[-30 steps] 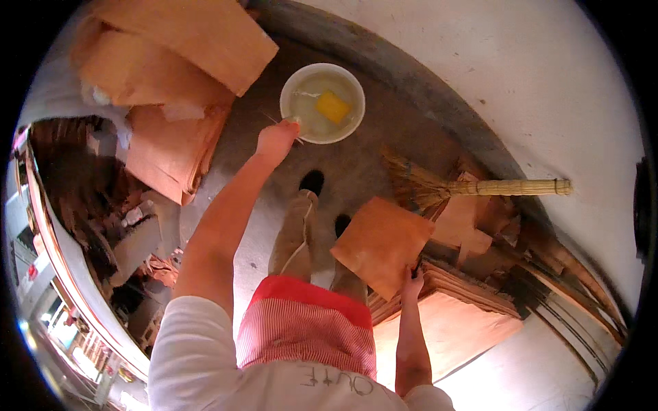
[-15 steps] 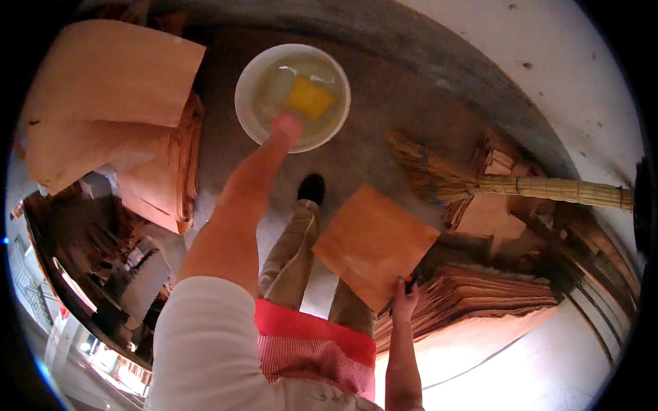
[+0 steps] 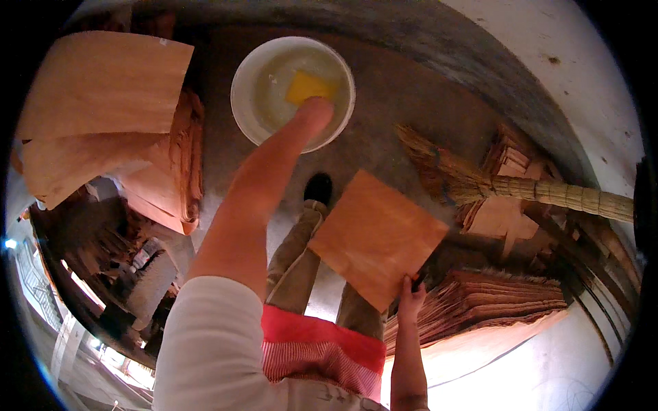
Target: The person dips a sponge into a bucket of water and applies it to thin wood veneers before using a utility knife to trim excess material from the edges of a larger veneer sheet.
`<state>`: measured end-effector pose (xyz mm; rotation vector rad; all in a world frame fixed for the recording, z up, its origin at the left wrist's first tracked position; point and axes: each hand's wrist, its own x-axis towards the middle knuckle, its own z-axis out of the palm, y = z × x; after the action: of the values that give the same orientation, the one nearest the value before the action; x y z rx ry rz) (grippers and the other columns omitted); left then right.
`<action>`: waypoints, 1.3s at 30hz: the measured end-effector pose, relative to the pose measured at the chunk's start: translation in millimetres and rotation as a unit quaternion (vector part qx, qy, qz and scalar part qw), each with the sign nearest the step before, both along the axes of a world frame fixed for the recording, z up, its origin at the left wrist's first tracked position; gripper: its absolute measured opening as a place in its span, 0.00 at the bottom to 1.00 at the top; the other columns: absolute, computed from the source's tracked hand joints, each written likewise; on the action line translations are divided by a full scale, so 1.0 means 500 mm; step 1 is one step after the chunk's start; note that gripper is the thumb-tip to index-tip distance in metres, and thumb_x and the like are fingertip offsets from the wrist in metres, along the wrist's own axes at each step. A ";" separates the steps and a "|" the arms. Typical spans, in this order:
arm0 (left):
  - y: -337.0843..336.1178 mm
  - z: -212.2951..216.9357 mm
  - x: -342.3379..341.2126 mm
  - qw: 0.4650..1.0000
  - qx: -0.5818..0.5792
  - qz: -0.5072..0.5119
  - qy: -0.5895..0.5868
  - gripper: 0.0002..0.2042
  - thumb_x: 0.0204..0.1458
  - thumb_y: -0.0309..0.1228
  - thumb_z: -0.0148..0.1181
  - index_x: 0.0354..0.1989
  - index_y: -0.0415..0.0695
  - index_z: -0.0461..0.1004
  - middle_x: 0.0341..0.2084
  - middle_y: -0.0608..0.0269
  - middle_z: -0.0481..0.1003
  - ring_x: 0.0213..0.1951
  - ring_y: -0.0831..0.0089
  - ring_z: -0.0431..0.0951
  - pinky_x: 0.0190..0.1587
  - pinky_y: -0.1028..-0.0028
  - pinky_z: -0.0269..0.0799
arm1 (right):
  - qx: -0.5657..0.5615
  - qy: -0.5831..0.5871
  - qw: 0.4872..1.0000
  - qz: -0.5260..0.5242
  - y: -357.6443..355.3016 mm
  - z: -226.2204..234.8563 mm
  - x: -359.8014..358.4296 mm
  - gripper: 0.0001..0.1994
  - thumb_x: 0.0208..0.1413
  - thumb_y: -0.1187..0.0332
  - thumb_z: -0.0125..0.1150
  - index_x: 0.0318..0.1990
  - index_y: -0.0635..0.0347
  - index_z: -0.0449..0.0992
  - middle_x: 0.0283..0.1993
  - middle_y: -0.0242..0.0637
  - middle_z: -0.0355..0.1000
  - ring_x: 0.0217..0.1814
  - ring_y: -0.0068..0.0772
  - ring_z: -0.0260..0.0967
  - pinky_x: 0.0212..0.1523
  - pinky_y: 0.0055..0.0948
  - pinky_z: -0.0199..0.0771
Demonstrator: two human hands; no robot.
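A white bucket [image 3: 241,123] of cloudy water stands on the floor ahead, with a yellow sponge [image 3: 308,86] in it. My left hand [image 3: 317,114] reaches over the near rim to the sponge's lower edge. Its fingers are hidden, so I cannot tell whether they grip the sponge. At the right, my right hand [image 3: 410,300] is closed on the near corner of a thin, square brown sheet [image 3: 377,236], which looks like wood veneer. A small black object [image 3: 419,280], perhaps a tool handle, shows at the same hand; its working end is hidden.
Large brown sheets [image 3: 103,82] are stacked at the left. A thick pile of brown sheets [image 3: 490,305] lies at the right, below a straw broom [image 3: 528,188] and scrap pieces [image 3: 504,218]. My shoe [image 3: 318,188] is just this side of the bucket.
My left hand has moved right within the bucket, and the sponge now sits closer above it. The brown sheet has tilted and shifted slightly with my right hand, which keeps its hold.
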<state>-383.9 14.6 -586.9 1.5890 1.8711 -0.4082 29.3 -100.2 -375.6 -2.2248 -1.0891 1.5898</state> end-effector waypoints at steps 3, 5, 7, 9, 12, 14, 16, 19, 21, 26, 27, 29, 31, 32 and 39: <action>0.023 -0.013 -0.007 0.991 0.085 0.105 0.015 0.09 0.45 0.31 0.46 0.27 0.45 0.75 0.28 0.53 0.74 0.33 0.57 0.74 0.35 0.60 0.70 | -0.010 0.029 0.999 -0.018 0.010 -0.004 -0.011 0.06 0.53 0.69 0.53 0.36 0.60 0.67 0.28 0.26 0.64 0.27 0.16 0.58 0.26 0.17 0.58; 0.035 -0.013 -0.023 0.973 0.140 0.182 0.009 0.09 0.45 0.32 0.47 0.27 0.46 0.75 0.26 0.54 0.74 0.31 0.58 0.74 0.34 0.61 0.70 | -0.022 0.034 0.999 -0.034 0.013 -0.003 -0.016 0.07 0.52 0.68 0.53 0.35 0.60 0.67 0.27 0.26 0.64 0.27 0.16 0.58 0.25 0.17 0.57; 0.042 0.000 -0.043 0.952 0.168 0.257 0.001 0.08 0.45 0.33 0.49 0.28 0.47 0.75 0.25 0.55 0.74 0.30 0.59 0.74 0.32 0.63 0.69 | -0.037 0.016 0.999 -0.033 0.011 -0.006 -0.013 0.07 0.52 0.68 0.54 0.35 0.60 0.66 0.27 0.26 0.64 0.26 0.15 0.57 0.24 0.17 0.57; 0.037 0.027 -0.055 0.920 0.232 0.315 -0.008 0.08 0.45 0.34 0.50 0.28 0.47 0.74 0.24 0.55 0.74 0.29 0.59 0.74 0.31 0.64 0.69 | -0.029 -0.002 0.999 0.016 0.017 0.005 -0.016 0.08 0.52 0.67 0.54 0.36 0.61 0.67 0.27 0.27 0.64 0.26 0.16 0.58 0.25 0.18 0.58; 0.007 0.083 -0.065 0.874 0.321 0.365 -0.027 0.07 0.45 0.35 0.53 0.27 0.46 0.74 0.23 0.55 0.73 0.28 0.59 0.73 0.31 0.65 0.68 | -0.022 -0.017 0.998 0.059 0.017 0.025 -0.014 0.13 0.52 0.66 0.54 0.42 0.64 0.67 0.36 0.31 0.67 0.35 0.21 0.62 0.36 0.21 0.62; -0.032 0.119 -0.064 0.842 0.375 0.386 -0.040 0.07 0.45 0.35 0.54 0.27 0.46 0.73 0.23 0.55 0.73 0.28 0.58 0.73 0.31 0.65 0.68 | -0.031 -0.026 0.997 0.073 0.014 0.042 -0.012 0.15 0.52 0.65 0.54 0.44 0.66 0.67 0.40 0.34 0.68 0.40 0.23 0.63 0.41 0.23 0.64; -0.088 0.157 -0.066 0.806 0.426 0.409 -0.050 0.06 0.45 0.34 0.55 0.27 0.46 0.73 0.24 0.55 0.73 0.27 0.59 0.73 0.31 0.65 0.69 | -0.051 -0.038 0.994 0.085 0.017 0.061 -0.013 0.16 0.51 0.65 0.55 0.44 0.67 0.67 0.41 0.35 0.68 0.41 0.23 0.63 0.42 0.23 0.64; -0.169 0.269 -0.039 0.803 0.400 0.434 -0.081 0.05 0.46 0.31 0.54 0.30 0.45 0.72 0.24 0.55 0.72 0.27 0.59 0.72 0.29 0.66 0.68 | -0.020 -0.060 0.995 0.075 0.002 0.086 -0.004 0.17 0.51 0.65 0.56 0.44 0.68 0.67 0.40 0.36 0.68 0.40 0.24 0.64 0.41 0.24 0.64; -0.235 0.346 -0.016 0.783 0.370 0.483 -0.130 0.05 0.47 0.30 0.53 0.31 0.45 0.71 0.23 0.56 0.72 0.26 0.59 0.72 0.28 0.67 0.67 | 0.000 -0.045 0.992 0.119 -0.005 0.092 0.025 0.17 0.50 0.64 0.56 0.44 0.68 0.67 0.39 0.36 0.69 0.39 0.24 0.64 0.40 0.24 0.65; -0.445 0.513 0.074 0.781 0.353 0.505 -0.105 0.05 0.47 0.31 0.53 0.30 0.45 0.71 0.26 0.56 0.71 0.26 0.58 0.71 0.28 0.67 0.67 | 0.023 0.000 0.985 0.170 0.018 0.200 0.001 0.14 0.50 0.66 0.55 0.40 0.67 0.67 0.35 0.35 0.68 0.35 0.23 0.64 0.36 0.23 0.65; -0.487 0.547 0.097 0.781 0.350 0.510 -0.087 0.05 0.47 0.31 0.54 0.30 0.45 0.71 0.26 0.56 0.71 0.27 0.57 0.71 0.28 0.66 0.67 | 0.020 0.037 0.985 0.166 0.023 0.203 0.016 0.12 0.50 0.68 0.55 0.39 0.66 0.67 0.33 0.34 0.67 0.34 0.22 0.63 0.35 0.21 0.64; -0.590 0.612 0.144 0.772 0.326 0.543 -0.058 0.05 0.47 0.31 0.53 0.30 0.44 0.71 0.27 0.55 0.71 0.28 0.57 0.71 0.29 0.65 0.67 | 0.029 0.070 0.976 0.202 0.032 0.245 0.011 0.09 0.51 0.69 0.55 0.36 0.64 0.67 0.30 0.31 0.66 0.32 0.19 0.61 0.33 0.19 0.63; -0.700 0.670 0.211 0.748 0.280 0.601 -0.037 0.06 0.47 0.32 0.53 0.29 0.43 0.71 0.27 0.55 0.71 0.29 0.56 0.71 0.30 0.64 0.67 | 0.057 0.065 0.954 0.286 0.042 0.308 -0.026 0.07 0.50 0.70 0.55 0.33 0.62 0.66 0.27 0.29 0.64 0.31 0.18 0.60 0.32 0.19 0.63; -0.747 0.702 0.248 0.741 0.281 0.610 -0.016 0.07 0.47 0.33 0.52 0.29 0.43 0.71 0.27 0.54 0.71 0.29 0.56 0.72 0.30 0.64 0.68 | 0.077 0.043 0.941 0.327 0.041 0.340 -0.032 0.07 0.50 0.69 0.55 0.33 0.63 0.66 0.28 0.30 0.65 0.31 0.19 0.61 0.33 0.20 0.63; -1.041 0.957 0.475 0.624 0.293 0.709 0.149 0.11 0.45 0.37 0.52 0.28 0.41 0.71 0.26 0.52 0.72 0.28 0.54 0.72 0.32 0.61 0.68 | 0.153 0.042 0.852 0.498 0.051 0.424 -0.029 0.17 0.50 0.67 0.55 0.44 0.71 0.64 0.39 0.40 0.67 0.38 0.32 0.63 0.42 0.27 0.64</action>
<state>-146.4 -506.0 -108.2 -0.1760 2.9847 0.7696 14.6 -74.6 -163.6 -1.3656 -2.4939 1.5699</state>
